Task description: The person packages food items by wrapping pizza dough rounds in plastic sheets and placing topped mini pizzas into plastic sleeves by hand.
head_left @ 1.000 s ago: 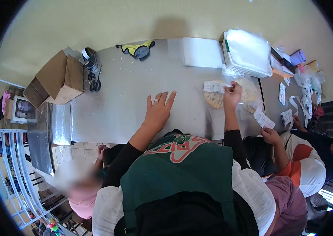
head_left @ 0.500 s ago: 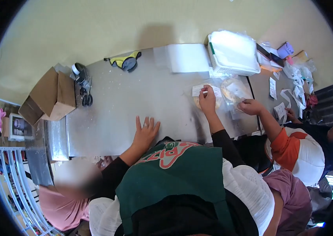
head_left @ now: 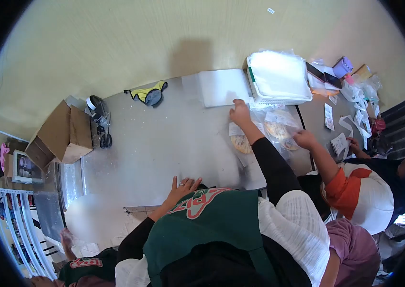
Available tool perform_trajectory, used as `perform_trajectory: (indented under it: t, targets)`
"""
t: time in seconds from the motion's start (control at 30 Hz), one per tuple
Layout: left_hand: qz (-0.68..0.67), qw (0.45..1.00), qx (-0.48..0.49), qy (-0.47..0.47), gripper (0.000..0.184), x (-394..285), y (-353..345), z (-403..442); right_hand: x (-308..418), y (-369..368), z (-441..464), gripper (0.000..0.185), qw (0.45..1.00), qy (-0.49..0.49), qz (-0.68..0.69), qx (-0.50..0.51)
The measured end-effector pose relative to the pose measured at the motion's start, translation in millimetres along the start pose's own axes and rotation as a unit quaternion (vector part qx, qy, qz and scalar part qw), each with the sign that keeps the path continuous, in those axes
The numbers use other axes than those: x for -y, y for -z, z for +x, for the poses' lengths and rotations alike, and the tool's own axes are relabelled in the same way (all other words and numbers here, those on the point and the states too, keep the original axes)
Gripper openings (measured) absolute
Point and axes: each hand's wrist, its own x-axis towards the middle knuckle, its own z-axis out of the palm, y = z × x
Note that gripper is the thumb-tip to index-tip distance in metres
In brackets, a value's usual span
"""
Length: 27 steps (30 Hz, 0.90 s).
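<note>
My left hand (head_left: 183, 189) lies by the table's front edge, fingers spread and holding nothing; a ring shows on one finger. My right hand (head_left: 241, 114) reaches to the lower right corner of a stack of clear plastic sheets or bags (head_left: 224, 85). Its fingers are bunched together at that corner, and whether they grip a sheet is hidden. Below my right forearm lies a flat round food item in a clear bag (head_left: 241, 143) with a white label. Beside it are more bagged rounds (head_left: 276, 128), near a co-worker's hand (head_left: 305, 139).
A white basket (head_left: 279, 101) with white sheets stands against the wall. At the left are a cardboard box (head_left: 63, 134), scissors (head_left: 105, 139) and a yellow-grey mask-like item (head_left: 153, 97). Phones (head_left: 331, 80), plastic bags and paper labels (head_left: 329, 117) crowd the right side. Co-workers are on both sides.
My right hand has moved from the bagged round up and left to the plastic stack. My left hand has drawn back to the front edge. The view has shifted slightly.
</note>
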Motion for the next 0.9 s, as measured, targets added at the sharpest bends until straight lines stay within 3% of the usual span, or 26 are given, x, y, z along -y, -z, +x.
perform_trajectory:
  t: [0.07,0.17,0.37,0.47,0.67,0.77,0.9]
  targets:
    - [-0.008,1.0,0.009,0.008,0.062,-4,5,-3,10,-20,9,0.043,0.996,0.004,-0.069,0.064]
    - [-0.044,0.998,0.033,0.027,0.062,5,-26,-2,20,-49,12,0.04,0.981,0.071,-0.181,-0.014]
    - [-0.03,0.996,0.057,0.061,0.061,10,-15,-4,21,-63,22,0.019,0.945,0.155,-0.275,0.082]
    - [-0.042,0.995,0.058,0.071,0.061,14,-1,-7,18,-60,28,0.012,0.929,0.211,-0.296,0.064]
    - [-0.051,0.992,0.08,0.087,0.061,8,-20,-3,23,-47,49,0.013,0.987,0.058,-0.145,0.024]
    - [-0.055,0.99,0.094,0.091,0.062,6,-24,0,42,-22,44,0.011,0.988,0.108,-0.078,-0.076]
    - [-0.047,0.985,0.121,0.11,0.062,8,-14,1,90,4,-14,0.011,0.98,0.193,-0.009,0.054]
